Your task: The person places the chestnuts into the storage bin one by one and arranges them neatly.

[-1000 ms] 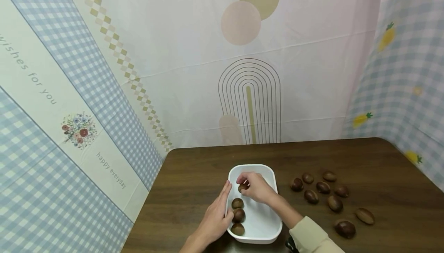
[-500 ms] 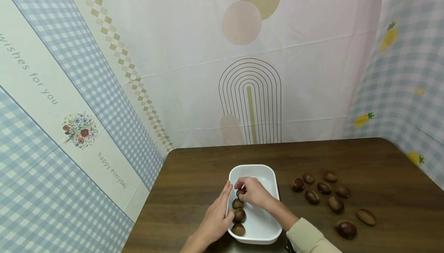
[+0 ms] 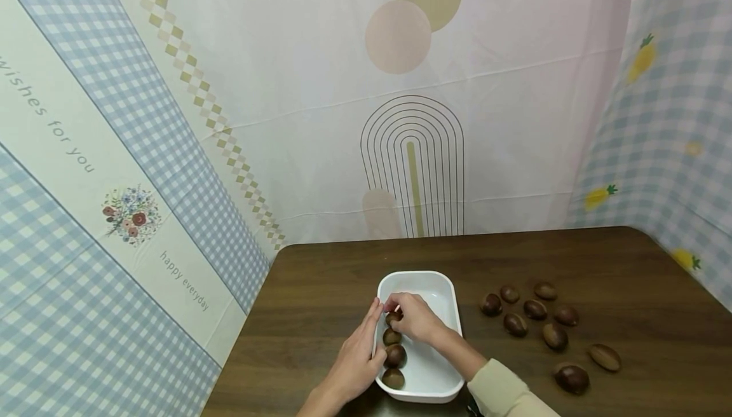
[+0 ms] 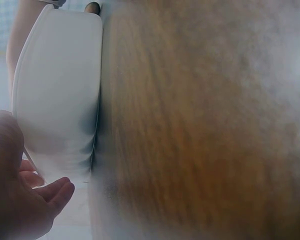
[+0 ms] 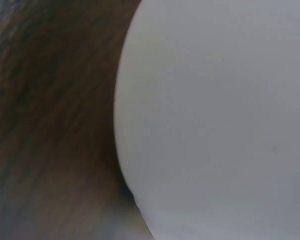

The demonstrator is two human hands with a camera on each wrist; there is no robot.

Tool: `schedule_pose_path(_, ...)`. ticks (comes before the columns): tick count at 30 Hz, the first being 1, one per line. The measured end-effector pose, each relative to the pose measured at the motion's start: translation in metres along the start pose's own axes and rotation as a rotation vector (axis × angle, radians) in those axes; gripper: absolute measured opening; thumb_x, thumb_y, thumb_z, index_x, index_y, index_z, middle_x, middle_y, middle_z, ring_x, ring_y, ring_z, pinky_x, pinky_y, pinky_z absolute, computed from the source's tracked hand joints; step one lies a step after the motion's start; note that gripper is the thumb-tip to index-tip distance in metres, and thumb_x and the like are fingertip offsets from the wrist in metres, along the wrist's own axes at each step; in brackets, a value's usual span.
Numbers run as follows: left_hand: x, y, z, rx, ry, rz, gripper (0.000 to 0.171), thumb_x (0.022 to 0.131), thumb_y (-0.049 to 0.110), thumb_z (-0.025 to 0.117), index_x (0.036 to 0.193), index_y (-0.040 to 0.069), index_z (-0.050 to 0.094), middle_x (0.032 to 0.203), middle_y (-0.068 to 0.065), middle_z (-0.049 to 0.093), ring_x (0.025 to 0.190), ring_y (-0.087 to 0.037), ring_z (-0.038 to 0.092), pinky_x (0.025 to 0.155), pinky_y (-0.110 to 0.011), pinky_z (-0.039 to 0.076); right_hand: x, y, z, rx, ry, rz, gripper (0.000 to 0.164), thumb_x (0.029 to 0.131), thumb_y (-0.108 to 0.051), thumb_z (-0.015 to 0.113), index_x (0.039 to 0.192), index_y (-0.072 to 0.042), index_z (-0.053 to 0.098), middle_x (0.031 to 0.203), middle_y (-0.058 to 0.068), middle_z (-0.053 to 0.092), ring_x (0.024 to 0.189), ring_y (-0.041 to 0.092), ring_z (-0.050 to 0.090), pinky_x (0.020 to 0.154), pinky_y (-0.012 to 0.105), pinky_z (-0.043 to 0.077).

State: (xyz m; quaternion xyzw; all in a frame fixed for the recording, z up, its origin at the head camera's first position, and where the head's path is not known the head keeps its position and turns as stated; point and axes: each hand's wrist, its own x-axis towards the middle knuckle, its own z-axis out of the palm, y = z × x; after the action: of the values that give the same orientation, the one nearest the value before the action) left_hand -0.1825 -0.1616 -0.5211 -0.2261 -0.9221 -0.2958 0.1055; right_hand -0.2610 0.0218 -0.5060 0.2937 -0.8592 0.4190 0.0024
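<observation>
In the head view a white rectangular tray (image 3: 429, 366) stands on the table. Several brown chestnuts (image 3: 395, 356) form a row along its left inner wall. My right hand (image 3: 420, 320) reaches into the tray and pinches a chestnut (image 3: 393, 318) at the far end of that row, its fingers partly covering it. My left hand (image 3: 357, 356) holds the tray's left side, thumb over the rim and fingers along the outside. The left wrist view shows that hand (image 4: 20, 195) at the tray's wall (image 4: 60, 85). The right wrist view shows only the tray's pale outer wall (image 5: 215, 120) up close.
Right of the tray, several loose chestnuts (image 3: 535, 309) are scattered on the dark wooden table (image 3: 326, 290). One longer chestnut (image 3: 604, 358) lies at the group's right. A patterned cloth (image 3: 320, 169) hangs behind the table.
My right hand has moved left with its chestnut, to the tray's left wall, just beyond the other chestnuts in the row. My left hand stays on the tray.
</observation>
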Motion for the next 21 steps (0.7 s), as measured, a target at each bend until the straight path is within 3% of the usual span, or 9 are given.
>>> schedule_pose_path(7, 0.000, 0.000, 0.000, 0.013, 0.013, 0.007, 0.078, 0.087, 0.006, 0.059, 0.162, 0.000, 0.038, 0.171, -0.014, 0.034, 0.148, -0.030, 0.047, 0.111, -0.050, 0.047, -0.001, -0.001, 0.001, 0.013, -0.010, 0.016, 0.021, 0.084, 0.010, 0.076, 0.103, 0.001, 0.072, 0.101, 0.014, 0.074, 0.089, 0.026, 0.071, 0.076, 0.036, 0.058)
schedule_pose_path(13, 0.000, 0.001, 0.000, 0.016, 0.013, 0.005, 0.079, 0.087, 0.006, 0.060, 0.163, 0.000, 0.038, 0.171, -0.014, 0.034, 0.148, -0.030, 0.047, 0.110, -0.051, 0.048, -0.003, -0.001, 0.000, -0.001, -0.011, 0.027, 0.022, 0.088, 0.004, 0.076, 0.109, -0.003, 0.072, 0.109, 0.014, 0.075, 0.098, 0.029, 0.071, 0.085, 0.046, 0.059)
schedule_pose_path(21, 0.000, 0.001, 0.000, 0.013, 0.006, 0.001, 0.078, 0.089, 0.007, 0.060, 0.163, 0.000, 0.036, 0.171, -0.015, 0.033, 0.149, -0.031, 0.045, 0.112, -0.052, 0.046, -0.005, -0.003, -0.012, -0.006, 0.041, 0.032, 0.025, 0.089, -0.002, 0.074, 0.115, -0.005, 0.072, 0.115, 0.011, 0.075, 0.105, 0.034, 0.070, 0.091, 0.052, 0.056)
